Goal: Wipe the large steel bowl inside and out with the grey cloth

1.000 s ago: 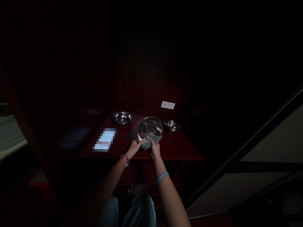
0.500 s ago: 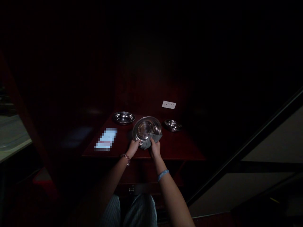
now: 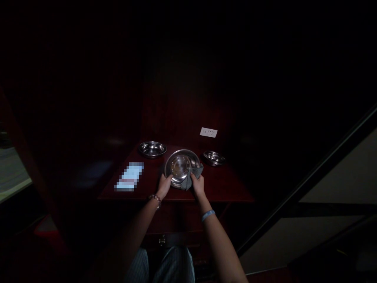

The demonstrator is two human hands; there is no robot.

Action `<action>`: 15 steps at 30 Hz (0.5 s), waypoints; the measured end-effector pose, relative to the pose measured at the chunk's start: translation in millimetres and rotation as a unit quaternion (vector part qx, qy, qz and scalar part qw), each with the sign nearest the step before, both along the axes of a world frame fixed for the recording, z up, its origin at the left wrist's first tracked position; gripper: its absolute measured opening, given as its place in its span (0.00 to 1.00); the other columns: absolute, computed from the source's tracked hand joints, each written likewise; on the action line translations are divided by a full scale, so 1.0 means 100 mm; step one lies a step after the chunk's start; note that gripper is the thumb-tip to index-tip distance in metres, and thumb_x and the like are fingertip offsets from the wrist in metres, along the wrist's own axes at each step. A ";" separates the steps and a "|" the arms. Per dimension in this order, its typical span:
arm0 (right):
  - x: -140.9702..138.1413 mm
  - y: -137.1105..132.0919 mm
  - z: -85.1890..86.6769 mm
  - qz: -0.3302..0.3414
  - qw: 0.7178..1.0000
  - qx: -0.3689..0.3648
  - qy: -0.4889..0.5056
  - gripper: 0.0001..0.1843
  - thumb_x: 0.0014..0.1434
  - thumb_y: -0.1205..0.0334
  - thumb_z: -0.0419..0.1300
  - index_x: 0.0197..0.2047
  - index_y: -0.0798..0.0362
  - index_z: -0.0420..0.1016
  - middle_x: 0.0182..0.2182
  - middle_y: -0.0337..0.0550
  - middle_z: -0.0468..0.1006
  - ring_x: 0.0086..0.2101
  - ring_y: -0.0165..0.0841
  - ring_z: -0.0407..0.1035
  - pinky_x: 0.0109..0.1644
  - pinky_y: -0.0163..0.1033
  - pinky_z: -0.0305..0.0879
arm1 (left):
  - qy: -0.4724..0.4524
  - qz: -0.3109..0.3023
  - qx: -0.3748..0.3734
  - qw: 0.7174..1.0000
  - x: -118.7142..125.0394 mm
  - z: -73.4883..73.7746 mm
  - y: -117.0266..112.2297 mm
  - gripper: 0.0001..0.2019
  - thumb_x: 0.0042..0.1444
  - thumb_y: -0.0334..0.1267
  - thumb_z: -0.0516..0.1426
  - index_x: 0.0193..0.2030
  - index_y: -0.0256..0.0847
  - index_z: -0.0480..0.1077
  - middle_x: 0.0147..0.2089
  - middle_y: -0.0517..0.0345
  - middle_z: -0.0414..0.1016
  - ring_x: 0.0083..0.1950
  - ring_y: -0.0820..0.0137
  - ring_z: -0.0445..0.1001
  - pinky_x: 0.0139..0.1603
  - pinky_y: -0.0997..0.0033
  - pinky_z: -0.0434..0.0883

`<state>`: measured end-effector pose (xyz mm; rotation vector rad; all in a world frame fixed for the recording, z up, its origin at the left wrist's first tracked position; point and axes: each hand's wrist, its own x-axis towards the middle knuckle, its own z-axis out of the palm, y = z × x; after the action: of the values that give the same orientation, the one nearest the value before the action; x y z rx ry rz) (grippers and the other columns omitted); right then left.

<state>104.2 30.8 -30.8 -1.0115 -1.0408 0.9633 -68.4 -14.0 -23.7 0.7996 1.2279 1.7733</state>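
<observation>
A round metal basin [image 3: 179,166] is held tilted toward me above the dark red table. My left hand [image 3: 165,185] grips its lower left rim, thumb on the inside. On the lower right rim, my right hand [image 3: 198,184] is closed on a grey cloth [image 3: 186,183], which it presses against the basin. The fingers of both hands are partly hidden behind the basin. Farther back to the left sits a shallow metal bowl [image 3: 152,149]. Smaller metal bowls [image 3: 213,158], seemingly stacked, rest to the right.
A pixelated, bright phone-like rectangle [image 3: 129,177] lies on the left of the table [image 3: 226,188]. A white power socket [image 3: 209,132] is on the back wall. Below the table edge is a drawer with a metal pull [image 3: 161,240]. The surroundings are very dark.
My right hand and the cloth have shifted slightly right along the basin's rim. My left hand has moved slightly left and down. The whole view has shifted a little.
</observation>
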 end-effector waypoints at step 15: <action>0.00 -0.05 0.01 0.015 0.999 -0.004 -0.046 0.15 0.54 0.48 0.71 0.37 0.51 0.84 0.39 0.48 0.91 0.47 0.46 0.85 0.53 0.43 0.79 | 0.007 -0.075 0.039 0.996 -0.05 0.03 -0.10 0.27 0.63 0.49 0.68 0.65 0.39 0.77 0.72 0.39 0.81 0.80 0.50 0.72 0.85 0.48 0.61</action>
<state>104.0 25.5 -29.8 -1.0560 -1.1320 0.9538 -73.0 -24.1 -20.8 0.9259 1.0842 1.7051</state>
